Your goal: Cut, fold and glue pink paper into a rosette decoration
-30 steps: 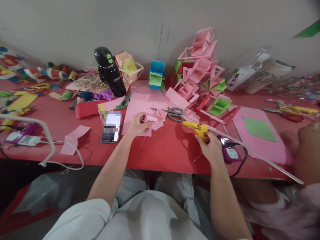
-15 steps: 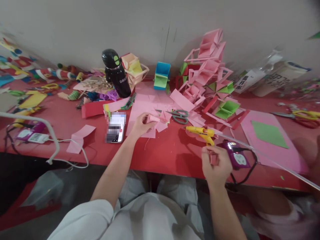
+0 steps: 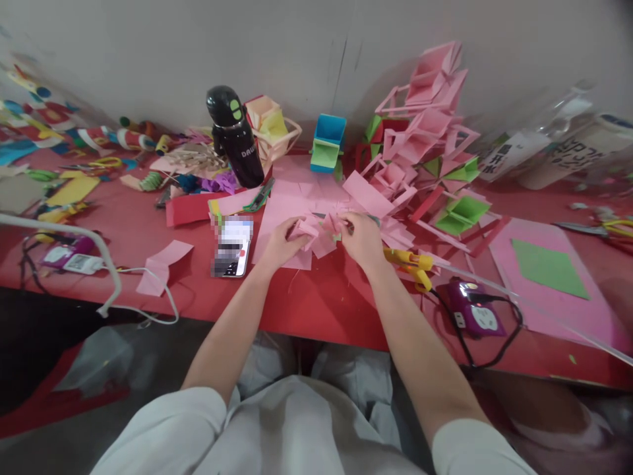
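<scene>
My left hand [image 3: 283, 247] is closed in a pinch on a small folded pink paper piece [image 3: 307, 226] above the pink sheets. Facing it, my right hand [image 3: 363, 239] pinches at the edge of another pink paper piece [image 3: 332, 223]; its fingertips are partly hidden. The two pieces are close together, and I cannot tell whether they touch. Just right of my right forearm lies a yellow hot glue gun [image 3: 413, 258], its nozzle end covered by the arm. Grey-green scissors behind my right hand are almost wholly hidden.
A phone [image 3: 234, 247] lies left of my hands, below a black bottle [image 3: 236, 138]. Pink paper frames [image 3: 420, 132] are stacked at the back right. A purple power socket [image 3: 475, 309] with a black cord sits near the right front edge. A white cable [image 3: 171, 310] hangs at left.
My right hand has moved left and away from me, from beside the glue gun to the pink paper by my left hand. It now covers the scissors. The view has shifted slightly.
</scene>
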`<state>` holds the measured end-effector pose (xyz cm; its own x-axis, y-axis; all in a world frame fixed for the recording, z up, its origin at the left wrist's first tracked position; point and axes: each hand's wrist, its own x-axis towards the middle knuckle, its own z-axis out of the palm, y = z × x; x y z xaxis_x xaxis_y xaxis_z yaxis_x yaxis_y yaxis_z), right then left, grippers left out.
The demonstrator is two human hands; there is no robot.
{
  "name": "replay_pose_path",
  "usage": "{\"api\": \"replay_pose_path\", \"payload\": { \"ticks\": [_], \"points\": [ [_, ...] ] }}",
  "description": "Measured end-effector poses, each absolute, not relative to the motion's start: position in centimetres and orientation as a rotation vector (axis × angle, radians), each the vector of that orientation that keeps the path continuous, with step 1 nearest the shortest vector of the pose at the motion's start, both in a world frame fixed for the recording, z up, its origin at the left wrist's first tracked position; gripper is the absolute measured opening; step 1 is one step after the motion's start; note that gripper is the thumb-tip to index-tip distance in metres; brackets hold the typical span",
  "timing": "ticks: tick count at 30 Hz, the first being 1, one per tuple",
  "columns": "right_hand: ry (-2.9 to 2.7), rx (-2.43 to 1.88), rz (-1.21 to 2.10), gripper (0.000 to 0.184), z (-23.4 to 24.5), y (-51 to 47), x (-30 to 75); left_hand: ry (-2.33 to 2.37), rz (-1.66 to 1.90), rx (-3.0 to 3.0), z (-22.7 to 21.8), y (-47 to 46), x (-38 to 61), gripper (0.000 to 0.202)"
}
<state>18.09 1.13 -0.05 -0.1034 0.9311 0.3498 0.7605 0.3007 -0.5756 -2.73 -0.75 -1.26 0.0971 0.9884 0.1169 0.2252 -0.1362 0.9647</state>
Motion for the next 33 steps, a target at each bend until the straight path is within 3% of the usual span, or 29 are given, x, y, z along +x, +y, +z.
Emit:
{"api": "replay_pose_path", "payload": {
  "ticks": [5,8,23,29,33],
  "points": [
    [-1.631,-1.184,0.354,0.013,-0.4,-0.9,18.1,1.264,1.098,1.537,-1.4,-0.7,-2.4,0.046],
    [-1.676,-1.075,0.339,0.01,-0.2,-1.8,17.4,1.238,1.07,1.56,-1.4,-0.8,-2.3,0.038],
    [-1.842,-0.913,0.199,0.024,-0.5,-2.3,15.5,1.126,1.062,1.56,-0.9,-1.0,-2.0,0.023],
    [-1.916,-0.872,0.184,0.03,-1.1,-2.3,15.4,1.145,1.051,1.378,-0.6,-1.2,-1.9,0.027],
    [-1.96,-0.872,0.164,0.032,-1.3,-2.5,15.4,0.902,1.022,1.046,-0.9,-1.2,-2.2,0.035]
  ]
}}
